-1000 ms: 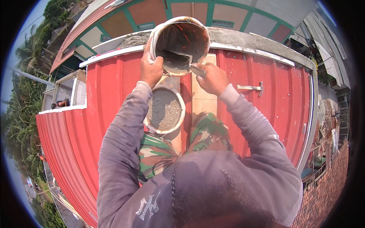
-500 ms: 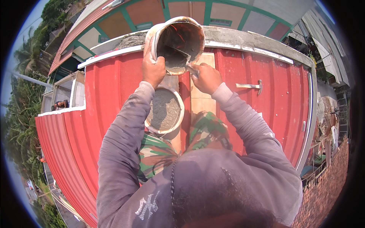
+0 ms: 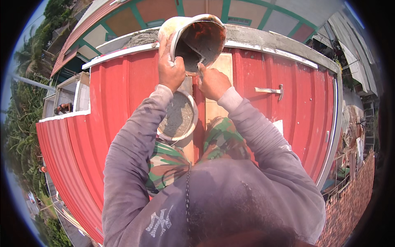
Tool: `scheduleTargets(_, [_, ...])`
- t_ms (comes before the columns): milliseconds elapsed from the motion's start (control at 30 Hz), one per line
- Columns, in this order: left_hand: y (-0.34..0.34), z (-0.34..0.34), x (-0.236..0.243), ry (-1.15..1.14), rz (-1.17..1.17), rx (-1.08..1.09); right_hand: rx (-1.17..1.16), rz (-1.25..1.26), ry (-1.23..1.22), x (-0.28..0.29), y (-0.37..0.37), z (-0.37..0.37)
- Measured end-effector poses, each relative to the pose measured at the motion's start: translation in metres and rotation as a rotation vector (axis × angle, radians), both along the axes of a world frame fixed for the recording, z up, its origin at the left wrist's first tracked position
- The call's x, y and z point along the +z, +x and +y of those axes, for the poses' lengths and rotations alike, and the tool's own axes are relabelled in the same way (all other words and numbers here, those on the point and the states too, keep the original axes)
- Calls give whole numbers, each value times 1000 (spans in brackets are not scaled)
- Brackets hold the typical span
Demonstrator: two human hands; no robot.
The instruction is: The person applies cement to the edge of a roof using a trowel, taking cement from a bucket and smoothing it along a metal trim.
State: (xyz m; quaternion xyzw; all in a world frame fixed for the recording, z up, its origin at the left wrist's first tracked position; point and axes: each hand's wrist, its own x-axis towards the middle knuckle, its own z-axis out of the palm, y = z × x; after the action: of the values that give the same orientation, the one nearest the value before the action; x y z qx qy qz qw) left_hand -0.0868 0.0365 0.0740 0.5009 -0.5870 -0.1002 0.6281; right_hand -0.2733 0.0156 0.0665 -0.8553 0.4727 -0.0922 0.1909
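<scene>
A mortar-stained pale bucket [image 3: 172, 27] is tipped on its side in front of me, its mouth turned toward me and to the right. My left hand [image 3: 171, 73] is closed on its left side, thumb near the rim. Grey residue coats the inside. My right hand [image 3: 214, 84] is closed at the lower rim on what looks like a trowel [image 3: 201, 59], mostly inside the bucket; its handle is hidden by my fingers. Below stands a second bucket [image 3: 192, 130], holding wet grey mortar [image 3: 177, 115], just in front of my camouflage-clad legs.
On the red ribbed metal roof [image 3: 255, 74] a hammer [image 3: 269, 90] lies to the right. A wooden board [image 3: 222, 70] runs beneath my arms. Beyond the white edging is a mortar-topped wall [image 3: 267, 41]. Another person [image 3: 63, 108] is at the far left.
The tipped bucket has turned further over, its mouth swinging right and its base showing more at the left. My right hand has shifted slightly left, and my left hand slightly right.
</scene>
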Motion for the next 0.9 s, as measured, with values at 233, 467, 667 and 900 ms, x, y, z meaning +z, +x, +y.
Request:
scheduleTargets(233, [30,-2,-5,49,104,-21,31,-234,-101,18,-33,-44])
scheduleTargets(467, [24,14,22,34,-3,-135,-7,-568,892,46,-81,-90])
scheduleTargets(667, [18,21,39,40,72,-251,49,-917,1201,7,-85,-85])
scheduleTargets(900, [16,26,32,138,-150,-195,102,-886,1025,16,-49,-57])
